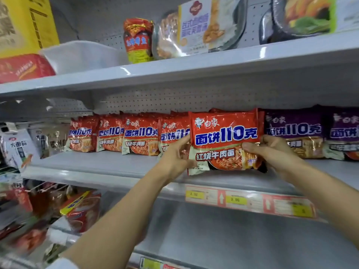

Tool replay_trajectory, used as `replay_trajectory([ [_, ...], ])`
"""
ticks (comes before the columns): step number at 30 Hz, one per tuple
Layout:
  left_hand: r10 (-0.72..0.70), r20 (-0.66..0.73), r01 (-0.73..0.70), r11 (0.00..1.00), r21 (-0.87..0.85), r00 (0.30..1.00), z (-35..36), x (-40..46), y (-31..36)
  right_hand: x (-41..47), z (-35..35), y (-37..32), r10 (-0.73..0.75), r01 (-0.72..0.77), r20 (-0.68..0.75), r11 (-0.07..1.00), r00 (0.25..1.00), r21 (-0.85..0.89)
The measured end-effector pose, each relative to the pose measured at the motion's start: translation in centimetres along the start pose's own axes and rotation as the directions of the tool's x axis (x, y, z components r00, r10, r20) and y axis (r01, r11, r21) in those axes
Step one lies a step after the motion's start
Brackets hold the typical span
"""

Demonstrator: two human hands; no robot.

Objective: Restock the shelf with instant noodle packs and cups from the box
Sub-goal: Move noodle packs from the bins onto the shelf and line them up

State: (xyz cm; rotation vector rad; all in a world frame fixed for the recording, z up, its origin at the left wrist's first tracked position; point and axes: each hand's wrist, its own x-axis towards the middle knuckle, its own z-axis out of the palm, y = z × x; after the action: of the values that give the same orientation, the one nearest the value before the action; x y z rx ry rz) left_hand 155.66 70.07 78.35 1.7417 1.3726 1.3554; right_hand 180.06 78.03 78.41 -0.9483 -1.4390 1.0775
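Gripping red noodle pack (225, 138), glossy, apparently upright

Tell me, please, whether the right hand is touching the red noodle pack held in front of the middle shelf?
Touching. The head view shows the right hand gripping the red noodle pack at its right edge, thumb on the front.

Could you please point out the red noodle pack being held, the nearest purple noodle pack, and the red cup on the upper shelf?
held red noodle pack (225, 133): head view, on its blue lettering.
nearest purple noodle pack (293, 131): head view, on its front face.
red cup (138, 40): head view, on its side wall.
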Motion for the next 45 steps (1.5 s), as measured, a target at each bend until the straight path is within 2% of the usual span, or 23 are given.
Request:
replay_trajectory([
  [5,-0.039,-0.010,0.038,0.994,-0.105,0.999,-3.3,0.5,-2.4,0.5,4.3,-0.7,-0.047,0.047,-0.003,0.999,0.999,-0.009],
  [10,-0.118,-0.134,0.093,0.978,-0.185,0.984,-7.5,-0.3,-4.2,0.3,9.5,-0.5,-0.024,0.025,-0.015,0.999,1.000,0.039],
  [16,-0.183,-0.294,0.103,0.958,-0.268,0.938,-10.7,-3.9,-4.8,-1.0,12.7,-1.1,0.069,-0.086,0.155,0.991,0.985,0.103],
  [19,-0.201,-0.365,0.106,0.959,-0.264,0.909,-12.7,-5.9,-6.0,-2.0,14.9,-1.0,0.072,-0.083,0.197,0.996,0.978,0.046],
  [24,-0.172,-0.433,0.089,0.975,-0.205,0.885,-18.3,-7.6,-7.8,-2.4,20.4,-1.9,-0.035,0.064,0.236,0.991,0.971,-0.117],
  [28,-0.151,-0.448,0.090,0.984,-0.154,0.881,-22.8,-7.0,-9.1,-1.1,25.5,-3.0,-0.080,0.109,0.214,0.986,0.974,-0.128],
  [32,-0.150,-0.461,0.116,0.988,-0.102,0.874,-28.8,-5.4,-11.1,1.2,31.4,-2.9,-0.018,0.051,0.174,0.980,0.985,-0.191],
  [36,-0.151,-0.462,0.151,0.988,-0.036,0.874,-35.4,-2.4,-13.2,3.9,39.0,-2.4,-0.020,0.039,0.077,0.970,0.997,-0.242],
  [41,-0.209,-0.317,0.226,0.974,0.016,0.925,-39.9,1.8,-16.2,6.7,45.2,-1.8,0.008,-0.016,-0.039,0.979,0.999,-0.201],
  [45,-0.202,-0.217,0.231,0.966,0.116,0.955,-40.7,4.1,-18.8,8.3,47.1,-0.5,-0.012,-0.035,-0.145,0.949,0.989,-0.314],
])
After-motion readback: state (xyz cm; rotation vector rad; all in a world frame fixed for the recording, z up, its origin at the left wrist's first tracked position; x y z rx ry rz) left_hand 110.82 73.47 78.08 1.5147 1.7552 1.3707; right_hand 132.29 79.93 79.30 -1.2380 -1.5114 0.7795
